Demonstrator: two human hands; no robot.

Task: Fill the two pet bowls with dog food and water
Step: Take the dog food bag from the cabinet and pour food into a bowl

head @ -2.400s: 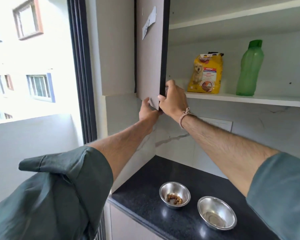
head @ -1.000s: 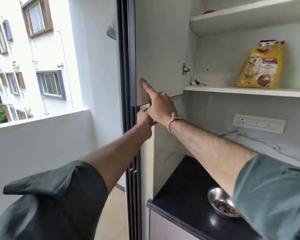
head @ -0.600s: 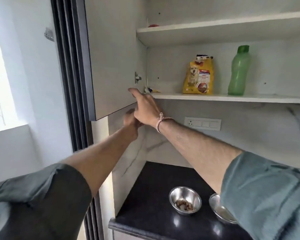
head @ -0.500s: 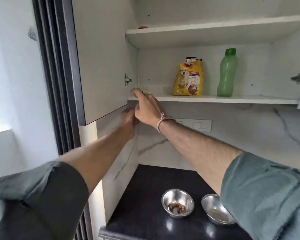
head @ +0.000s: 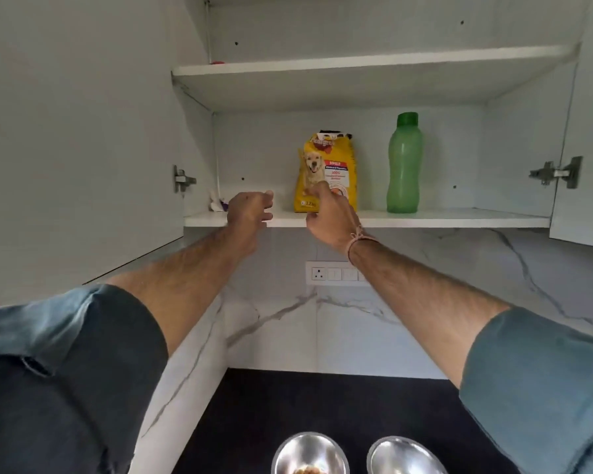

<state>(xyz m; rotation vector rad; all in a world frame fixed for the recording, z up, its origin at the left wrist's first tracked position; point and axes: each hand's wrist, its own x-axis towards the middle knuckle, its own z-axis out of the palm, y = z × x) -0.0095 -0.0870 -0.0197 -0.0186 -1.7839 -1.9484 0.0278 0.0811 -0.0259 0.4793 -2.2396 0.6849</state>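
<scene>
A yellow dog food bag (head: pixel 326 165) stands upright on the lower shelf (head: pixel 442 218) of the open wall cupboard. A green water bottle (head: pixel 404 164) stands to its right. My right hand (head: pixel 329 217) is raised in front of the bag's lower part, fingertips at the bag; whether they touch it I cannot tell. My left hand (head: pixel 250 212) hovers at the shelf edge, left of the bag, fingers loosely curled, holding nothing. Two steel bowls sit on the black counter at the bottom edge: the left bowl (head: pixel 308 453) holds some kibble, the right bowl (head: pixel 404 455) is cut off.
The left cupboard door (head: pixel 83 131) and right cupboard door (head: pixel 589 131) stand wide open. An upper shelf (head: pixel 356 63) carries a small red thing at its left. A small wrapper (head: pixel 218 205) lies in the shelf's left corner. A socket plate (head: pixel 332 273) is on the marble wall.
Both hands have left the left door, which now stands fully open, and have moved right to the lower shelf. The view has turned to face the cupboard.
</scene>
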